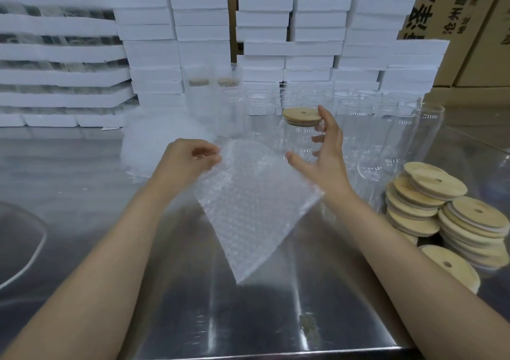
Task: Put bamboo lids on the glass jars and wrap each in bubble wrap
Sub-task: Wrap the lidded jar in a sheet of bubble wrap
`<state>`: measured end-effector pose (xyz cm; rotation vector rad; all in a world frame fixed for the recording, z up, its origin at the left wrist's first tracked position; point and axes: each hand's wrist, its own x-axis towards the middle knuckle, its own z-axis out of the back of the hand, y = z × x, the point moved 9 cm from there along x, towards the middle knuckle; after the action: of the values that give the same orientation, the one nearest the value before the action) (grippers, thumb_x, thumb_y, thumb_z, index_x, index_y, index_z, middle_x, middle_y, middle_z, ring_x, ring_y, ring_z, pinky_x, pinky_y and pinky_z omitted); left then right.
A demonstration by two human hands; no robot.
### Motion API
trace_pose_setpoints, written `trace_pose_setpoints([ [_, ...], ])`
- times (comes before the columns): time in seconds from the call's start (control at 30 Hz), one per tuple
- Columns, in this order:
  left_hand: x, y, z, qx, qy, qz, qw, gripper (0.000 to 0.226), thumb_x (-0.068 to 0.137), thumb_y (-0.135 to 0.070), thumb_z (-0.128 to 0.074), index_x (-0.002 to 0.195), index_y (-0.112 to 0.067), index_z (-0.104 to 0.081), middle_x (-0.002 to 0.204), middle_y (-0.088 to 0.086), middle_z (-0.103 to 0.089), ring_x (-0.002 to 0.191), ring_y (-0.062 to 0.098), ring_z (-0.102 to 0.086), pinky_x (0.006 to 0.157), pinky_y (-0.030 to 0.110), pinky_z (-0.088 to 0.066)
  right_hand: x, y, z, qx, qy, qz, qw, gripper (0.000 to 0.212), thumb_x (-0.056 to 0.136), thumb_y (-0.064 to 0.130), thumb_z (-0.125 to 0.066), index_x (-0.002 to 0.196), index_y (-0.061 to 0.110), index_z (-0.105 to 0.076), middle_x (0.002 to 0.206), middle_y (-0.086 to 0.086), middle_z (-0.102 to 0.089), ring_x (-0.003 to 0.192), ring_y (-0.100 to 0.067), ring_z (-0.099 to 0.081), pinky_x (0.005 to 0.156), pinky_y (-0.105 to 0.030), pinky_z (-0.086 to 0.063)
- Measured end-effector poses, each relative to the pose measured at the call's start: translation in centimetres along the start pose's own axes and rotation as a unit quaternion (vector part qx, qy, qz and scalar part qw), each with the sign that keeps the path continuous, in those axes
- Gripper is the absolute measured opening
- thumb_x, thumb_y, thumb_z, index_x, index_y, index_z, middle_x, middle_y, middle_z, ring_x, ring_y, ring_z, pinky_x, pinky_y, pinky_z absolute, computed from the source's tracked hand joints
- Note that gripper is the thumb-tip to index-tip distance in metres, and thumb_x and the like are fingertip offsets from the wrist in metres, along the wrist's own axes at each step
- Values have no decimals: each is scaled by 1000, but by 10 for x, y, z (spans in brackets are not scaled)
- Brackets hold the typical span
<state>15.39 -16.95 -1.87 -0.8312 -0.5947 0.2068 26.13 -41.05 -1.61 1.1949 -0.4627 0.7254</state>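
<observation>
The steel desk (82, 183) is carrying white foam boxes (149, 56) stacked behind the lidded jar (298, 138). A bubble wrap sheet (254, 210) is hanging tilted in front of the jar, the left hand (187, 161) pinching its upper corner between its fingers (209, 155). Spare bamboo lids (455, 221) are lying piled to the right of the jar. The right hand (328, 152) is hovering just beside the jar, fingers spread and released.

Clear bubble wrap (256, 207) with dotted bubble pattern; pale tan bamboo lids (469, 221); clear glass jars (397, 138); white foam boxes (198, 14); shiny silver bench (82, 172); brown cartons (474, 28) with black print.
</observation>
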Motion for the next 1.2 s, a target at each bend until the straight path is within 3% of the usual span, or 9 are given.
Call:
trace_pose_setpoints([
  [0.2, -3, -4, 40, -49, -228, 28, 972, 15, 82, -17, -74, 72, -18, -63, 64, -6, -60, 53, 1, -55, 59, 21, -45, -3, 1, 1, 20, 4, -22, 1000, 88, 80, 16, -75, 148, 28, -19, 137, 5, -25, 121, -8, -38, 106, -33, -39],
  [0.33, -55, -65, 101, -40, -512, -213, 831, 35, 82, -21, -72, 78, -40, -43, 72, -17, -46, 63, -2, -44, 62, 15, -37, -2, 4, -1, 18, 7, -13, 1000, 86, 80, 13, -74, 146, 21, -19, 141, 4, -22, 125, -10, -37, 105, -28, -36],
  [0.43, -44, -93, 51, 56, -334, -324, 883, 21, 83, -12, -73, 77, -23, -55, 70, -10, -39, 62, 7, -36, 58, 23, -34, -1, 3, -1, 37, 6, -23, 999, 81, 82, 18, -74, 142, 24, -20, 144, 1, -27, 126, -13, -41, 101, -26, -37],
  [0.53, -15, -63, -25, 157, -62, -162, 972, 26, 78, -29, -78, 74, -19, -54, 65, -8, -43, 64, 13, -40, 62, 33, -38, -1, 3, 9, 39, -31, -25, 998, 72, 81, 25, -75, 130, 35, -24, 132, 8, -36, 113, -13, -50, 96, -33, -46],
  [0.63, -15, -29, -70, 189, 105, -54, 975, 28, 84, -32, -72, 69, -13, -59, 67, 1, -55, 68, 20, -48, 65, 34, -40, -1, 5, 19, 31, -71, -24, 997, 69, 77, 30, -75, 122, 40, -23, 124, 12, -40, 105, -12, -53, 89, -36, -50],
  [0.77, -19, -5, -72, 141, 153, 47, 977, 19, 90, -16, -64, 75, -6, -68, 68, 3, -64, 68, 16, -56, 58, 14, -38, -1, 5, 27, 54, -106, -36, 992, 66, 75, 38, -71, 121, 39, -23, 126, 3, -44, 99, -8, -56, 80, -30, -53],
  [0.9, -23, 6, -71, -27, 148, 155, 976, 16, 85, 4, -59, 88, -8, -67, 85, 15, -69, 67, 17, -63, 63, 21, -49, -3, 10, 36, 131, -163, -36, 977, 64, 74, 44, -66, 118, 27, -23, 119, 1, -48, 96, -7, -60, 70, -15, -49],
  [1.03, -32, 1, -87, 18, 223, 139, 965, 28, 76, -11, -77, 99, -18, -63, 77, 0, -66, 58, 9, -61, 51, 15, -47, -4, 6, 38, 265, -188, -84, 942, 55, 73, 42, -67, 106, 28, -25, 118, -4, -47, 99, -16, -60, 83, -45, -57],
  [1.2, -30, -7, -98, 116, 206, 57, 970, 25, 76, -35, -79, 89, -19, -63, 76, -9, -61, 58, -1, -54, 56, 16, -41, -5, 2, 26, 394, -183, -135, 890, 60, 71, 33, -71, 106, 20, -24, 116, -8, -43, 101, -25, -61, 72, -35, -59],
])
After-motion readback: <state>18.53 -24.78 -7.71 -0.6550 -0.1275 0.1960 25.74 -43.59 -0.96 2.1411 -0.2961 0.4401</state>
